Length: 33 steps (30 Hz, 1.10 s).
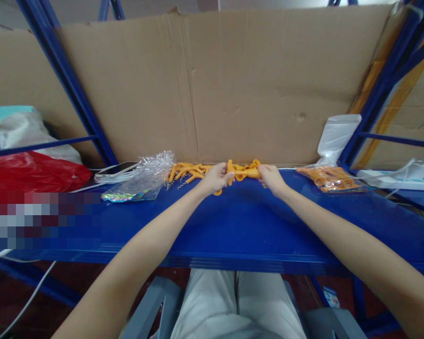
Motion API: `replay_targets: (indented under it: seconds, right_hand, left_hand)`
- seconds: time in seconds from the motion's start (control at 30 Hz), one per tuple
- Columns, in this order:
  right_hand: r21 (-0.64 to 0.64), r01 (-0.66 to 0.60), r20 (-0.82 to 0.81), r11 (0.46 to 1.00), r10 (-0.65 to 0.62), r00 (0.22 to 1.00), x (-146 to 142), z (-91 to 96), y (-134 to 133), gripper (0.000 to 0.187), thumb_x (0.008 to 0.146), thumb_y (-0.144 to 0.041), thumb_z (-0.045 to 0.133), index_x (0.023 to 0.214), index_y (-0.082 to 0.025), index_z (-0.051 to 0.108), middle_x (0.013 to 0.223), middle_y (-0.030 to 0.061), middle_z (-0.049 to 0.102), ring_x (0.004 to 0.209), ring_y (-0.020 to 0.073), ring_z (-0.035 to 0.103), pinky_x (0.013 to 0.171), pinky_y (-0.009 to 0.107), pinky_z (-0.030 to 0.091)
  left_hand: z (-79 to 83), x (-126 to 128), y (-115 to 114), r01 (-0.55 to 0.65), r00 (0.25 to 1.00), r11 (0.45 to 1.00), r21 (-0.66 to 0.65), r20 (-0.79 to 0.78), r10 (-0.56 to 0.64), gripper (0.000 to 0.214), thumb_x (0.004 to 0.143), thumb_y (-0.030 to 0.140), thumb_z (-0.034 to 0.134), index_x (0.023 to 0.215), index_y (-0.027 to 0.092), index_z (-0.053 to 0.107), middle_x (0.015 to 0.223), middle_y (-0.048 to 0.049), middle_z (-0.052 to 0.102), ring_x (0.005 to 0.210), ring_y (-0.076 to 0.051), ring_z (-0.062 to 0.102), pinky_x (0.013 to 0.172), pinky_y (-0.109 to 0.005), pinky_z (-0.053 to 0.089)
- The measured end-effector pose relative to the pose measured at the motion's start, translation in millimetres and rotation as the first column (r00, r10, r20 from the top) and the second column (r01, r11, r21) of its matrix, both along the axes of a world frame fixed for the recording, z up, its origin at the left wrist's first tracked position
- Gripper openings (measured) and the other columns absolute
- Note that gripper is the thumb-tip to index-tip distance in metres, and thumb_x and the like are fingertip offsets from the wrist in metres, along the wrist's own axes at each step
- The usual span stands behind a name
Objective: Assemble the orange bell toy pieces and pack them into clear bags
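Note:
My left hand (pixel 215 179) is closed at the left end of an orange plastic corkscrew (pixel 245 173), near a crosswise handle piece (pixel 230 167). My right hand (pixel 271 179) pinches the right end of the same tubular orange body. The two hands are level, close to the cardboard at the back of the shelf. Just behind the held piece lie more orange tubular parts (pixel 256 163), partly hidden. Left of my left hand is a pile of orange T-shaped handles (pixel 187 169) with thin metal spirals. Fingers cover where the held parts meet.
A crinkled clear plastic bag (pixel 141 181) and a phone (pixel 122 168) on coiled white cable lie left. At right rests a clear bag of orange parts (pixel 330 179), near a white power strip (pixel 399 180). Cardboard (pixel 250 84) stands behind the blue shelf (pixel 229 230).

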State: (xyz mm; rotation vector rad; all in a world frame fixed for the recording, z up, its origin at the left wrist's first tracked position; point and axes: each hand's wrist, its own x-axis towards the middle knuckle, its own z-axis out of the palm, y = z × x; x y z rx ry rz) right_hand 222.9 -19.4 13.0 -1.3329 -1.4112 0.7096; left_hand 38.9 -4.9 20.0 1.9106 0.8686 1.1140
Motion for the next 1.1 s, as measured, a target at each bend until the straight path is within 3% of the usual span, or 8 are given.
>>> replay_targets:
  seconds: [0.2, 0.5, 0.7, 0.83, 0.97, 1.1]
  right_hand:
    - [-0.196, 0.018, -0.026, 0.981, -0.023, 0.999, -4, 9.1, -6, 0.028, 0.085, -0.024, 0.038, 0.058, -0.020, 0.038, 0.035, -0.0071, 0.034, 0.027, 0.0037, 0.024, 0.030, 0.016, 0.016]
    - [-0.225, 0.017, -0.040, 0.974, -0.026, 0.999, -1, 18.0, -7, 0.029, 0.087, -0.026, 0.041, 0.058, -0.019, 0.040, 0.032, -0.0073, 0.033, 0.025, 0.0029, 0.022, 0.028, 0.016, 0.013]
    - [-0.360, 0.014, -0.042, 0.933, -0.031, 0.999, 0, 18.0, -6, 0.035, 0.089, -0.030, 0.037, 0.056, -0.019, 0.038, 0.031, -0.0069, 0.030, 0.025, 0.0031, 0.019, 0.029, 0.017, 0.011]
    - [-0.378, 0.005, -0.041, 0.926, -0.022, 0.999, 0, 15.8, -5, 0.037, 0.091, -0.032, 0.035, 0.055, -0.020, 0.037, 0.031, -0.0075, 0.029, 0.025, 0.0028, 0.019, 0.029, 0.016, 0.012]
    - [-0.417, -0.069, -0.049, 0.906, 0.053, 0.997, 3, 14.6, -3, 0.042, 0.091, -0.045, 0.036, 0.057, -0.019, 0.039, 0.031, -0.0083, 0.027, 0.025, 0.0027, 0.017, 0.029, 0.016, 0.010]
    - [-0.341, -0.252, -0.158, 0.906, 0.209, 0.965, 12, 14.8, -3, 0.045, 0.090, -0.056, 0.033, 0.070, -0.019, 0.047, 0.041, -0.0050, 0.043, 0.026, 0.0035, 0.023, 0.028, 0.016, 0.014]
  left_hand:
    - [-4.2, -2, 6, 0.035, 0.999, 0.999, -0.016, 0.013, -0.035, 0.009, 0.079, 0.013, 0.057, 0.078, 0.014, 0.048, 0.061, 0.0013, 0.059, 0.045, -0.005, 0.050, 0.041, -0.016, 0.036]
    - [-9.1, 0, 9, 0.028, 0.999, 0.999, 0.044, 0.030, -0.030, 0.014, 0.079, 0.018, 0.058, 0.075, 0.015, 0.046, 0.062, 0.0014, 0.058, 0.046, -0.005, 0.050, 0.043, -0.017, 0.037]
    - [-11.5, 5, 7, -0.022, 0.999, 0.995, 0.100, 0.027, 0.020, 0.010, 0.079, 0.011, 0.055, 0.077, 0.016, 0.046, 0.066, 0.0018, 0.058, 0.054, -0.006, 0.053, 0.052, -0.017, 0.042]
    - [-10.5, 7, 5, -0.025, 0.999, 0.997, 0.070, 0.021, 0.024, 0.009, 0.080, 0.008, 0.053, 0.079, 0.015, 0.047, 0.065, 0.0025, 0.057, 0.053, -0.005, 0.053, 0.053, -0.017, 0.042]
    - [-9.0, 6, 5, -0.030, 1.000, 0.999, 0.013, 0.012, 0.029, 0.011, 0.079, 0.005, 0.052, 0.078, 0.014, 0.047, 0.063, 0.0030, 0.057, 0.047, -0.004, 0.049, 0.046, -0.016, 0.039]
    - [-8.8, 1, 9, 0.003, 1.000, 0.999, -0.043, 0.021, -0.003, 0.010, 0.079, 0.006, 0.053, 0.078, 0.014, 0.047, 0.062, 0.0025, 0.059, 0.040, -0.003, 0.046, 0.040, -0.016, 0.036]
